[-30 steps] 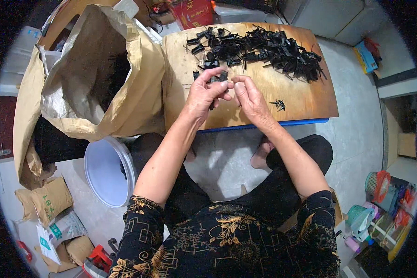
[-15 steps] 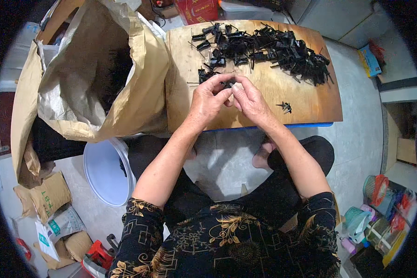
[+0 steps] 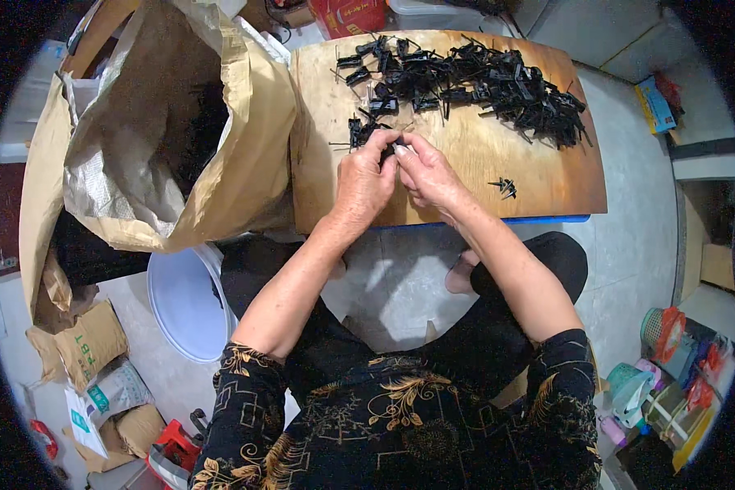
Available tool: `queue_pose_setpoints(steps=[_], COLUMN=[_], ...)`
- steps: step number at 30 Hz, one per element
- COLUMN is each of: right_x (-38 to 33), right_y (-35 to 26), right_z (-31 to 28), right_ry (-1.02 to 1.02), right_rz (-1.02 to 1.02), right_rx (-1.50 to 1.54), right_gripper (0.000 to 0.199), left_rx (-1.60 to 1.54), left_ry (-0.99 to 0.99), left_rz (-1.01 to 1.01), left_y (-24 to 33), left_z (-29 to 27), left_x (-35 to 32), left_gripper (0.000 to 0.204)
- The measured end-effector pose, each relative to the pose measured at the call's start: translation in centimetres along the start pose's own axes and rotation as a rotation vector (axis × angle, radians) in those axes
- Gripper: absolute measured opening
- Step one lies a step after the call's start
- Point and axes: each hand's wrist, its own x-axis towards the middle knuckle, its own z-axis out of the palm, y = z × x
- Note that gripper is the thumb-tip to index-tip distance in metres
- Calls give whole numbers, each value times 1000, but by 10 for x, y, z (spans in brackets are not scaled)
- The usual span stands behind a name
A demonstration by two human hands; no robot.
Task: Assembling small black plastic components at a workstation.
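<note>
Head view: L hand and R hand meet over the near L part of the desk, fingertips together! Fingers of both are pinched tight on a small black part, mostly hidden btwn them, so can't tell its exact shape. Just past the L hand, a black cluster lies on the wood, a thin rod poking out L. Farther back, there's a big heap of black parts, stems jutting every which way, spread from back ctr over to the R side. Some pointed dark pieces sit in a little bunch R of the R hand, well apart from it, nr the front edge. Off L, a big paper sack gapes open right beside the desk, dark stuff inside; below it, a white bucket, nr the L leg.
</note>
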Motion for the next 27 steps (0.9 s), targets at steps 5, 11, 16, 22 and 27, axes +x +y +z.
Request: queue_pose_setpoints(steps=[5,11,16,22,27], right_x=[14,-10,-19,-21,-27], right_y=[20,-1,-10,-14,-21], right_z=[-25,-27,-28,-38,-37], right_ry=[43,-50,-68,-102,-132], right_rz=[-375,-243,-310,-268,-204], right_rx=[-313,-183,-133,-59,-74], right_gripper=[25,18,15,16,18], left_rx=[-553,-1047,-1156,-963,-815], left_ry=[-63,-141,-287,-414,-450], left_rz=[-255,-525,-528,-413,-330], left_y=[24,13,5,14,19], left_z=[-10,-21,-19,-15,-17], left_x=[13,10,6,-2,-3], left_gripper=[28,28,31,35,35])
